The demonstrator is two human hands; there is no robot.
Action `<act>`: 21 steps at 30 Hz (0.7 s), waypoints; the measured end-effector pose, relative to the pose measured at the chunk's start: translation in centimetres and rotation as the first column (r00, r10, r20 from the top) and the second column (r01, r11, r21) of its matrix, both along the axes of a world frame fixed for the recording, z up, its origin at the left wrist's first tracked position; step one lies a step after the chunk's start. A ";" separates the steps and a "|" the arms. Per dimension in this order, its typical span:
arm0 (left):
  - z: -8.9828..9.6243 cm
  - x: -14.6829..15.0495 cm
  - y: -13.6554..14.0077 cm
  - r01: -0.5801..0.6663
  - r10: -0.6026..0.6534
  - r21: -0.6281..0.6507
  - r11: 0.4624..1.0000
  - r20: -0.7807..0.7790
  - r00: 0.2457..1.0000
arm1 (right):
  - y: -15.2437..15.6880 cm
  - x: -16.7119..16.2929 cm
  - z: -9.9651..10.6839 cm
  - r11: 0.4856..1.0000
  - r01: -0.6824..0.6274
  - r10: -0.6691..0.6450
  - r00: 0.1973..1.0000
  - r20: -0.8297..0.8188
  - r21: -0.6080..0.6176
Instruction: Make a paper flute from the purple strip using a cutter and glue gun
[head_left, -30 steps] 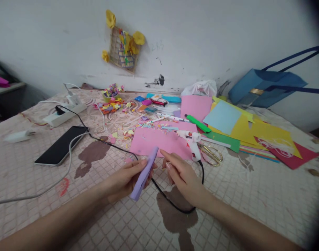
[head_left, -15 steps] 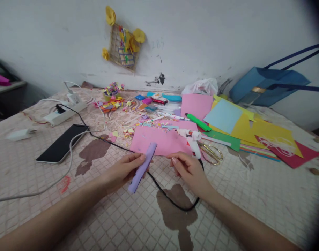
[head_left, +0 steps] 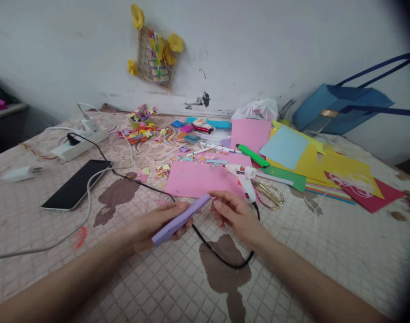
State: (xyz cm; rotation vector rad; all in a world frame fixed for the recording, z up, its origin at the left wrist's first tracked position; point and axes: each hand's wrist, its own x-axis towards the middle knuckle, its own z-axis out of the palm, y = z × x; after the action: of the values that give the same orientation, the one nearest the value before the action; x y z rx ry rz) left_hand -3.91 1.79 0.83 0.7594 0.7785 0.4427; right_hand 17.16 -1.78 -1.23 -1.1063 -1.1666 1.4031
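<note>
My left hand (head_left: pixel 167 220) is closed around a purple strip of folded or rolled paper (head_left: pixel 183 220), thumb on top and fingers beneath. The strip slants up to the right. At its upper end is my right hand (head_left: pixel 235 213), loosely curled with thumb and fingers slightly apart; whether a fingertip touches the paper I cannot tell. Just beyond the hands lie a pink sheet (head_left: pixel 198 179) and a white glue gun (head_left: pixel 244 177). Gold-handled scissors (head_left: pixel 270 194) rest beside the gun.
A black cord (head_left: pixel 211 249) loops beneath my hands. To the left are a dark tablet or phone (head_left: pixel 75 185) and a power strip (head_left: pixel 80 146). Coloured sheets (head_left: pixel 346 168), a green cutter (head_left: pixel 252 154) and a blue bag (head_left: pixel 339 107) are on the right. Paper scraps (head_left: pixel 164 168) litter the middle.
The purple strip has turned to a flatter slant, its upper end shifting right toward my right hand. My right hand has moved slightly left, close to that end.
</note>
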 end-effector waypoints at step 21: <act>-0.7 0.2 0.2 -0.182 0.183 -0.087 0.979 0.003 0.983 | 0.2 1.0 -0.3 1.000 -0.011 0.010 0.991 0.135 0.012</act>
State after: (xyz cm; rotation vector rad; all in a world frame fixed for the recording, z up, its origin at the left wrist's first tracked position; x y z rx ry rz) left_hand -3.75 1.96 0.11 0.6068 0.8553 0.5741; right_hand 18.12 -1.61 -1.50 -1.2025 -1.2772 1.3437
